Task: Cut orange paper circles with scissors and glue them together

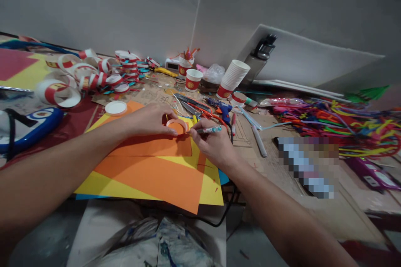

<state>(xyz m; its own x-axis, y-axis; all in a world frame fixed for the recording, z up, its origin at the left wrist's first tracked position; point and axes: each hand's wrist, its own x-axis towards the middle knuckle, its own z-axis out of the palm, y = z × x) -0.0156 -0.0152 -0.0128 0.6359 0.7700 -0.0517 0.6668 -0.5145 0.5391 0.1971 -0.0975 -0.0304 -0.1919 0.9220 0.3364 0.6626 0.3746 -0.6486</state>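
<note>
My left hand (148,120) pinches the side of a small paper ring (187,127), which looks cut from a cup and lies flat on an orange sheet (150,147). Orange paper shows through the ring's middle. In my right hand (216,144) is a pen (209,129) with a teal-marked barrel, its tip against or very near the ring's right edge; exact contact is too small to tell. Beneath are more orange paper (156,177) and yellow paper (106,185). Just beyond my left wrist rests a white round disc (115,107).
Cut cup rings (58,94) crowd the back left. Scissors (191,105) and a blue glue gun (224,112) lie beyond my hands. Stacked paper cups (233,77) lean near a bottle (258,60). Pipe cleaners (332,121) heap at right, beside a blurred-out flat object (305,167).
</note>
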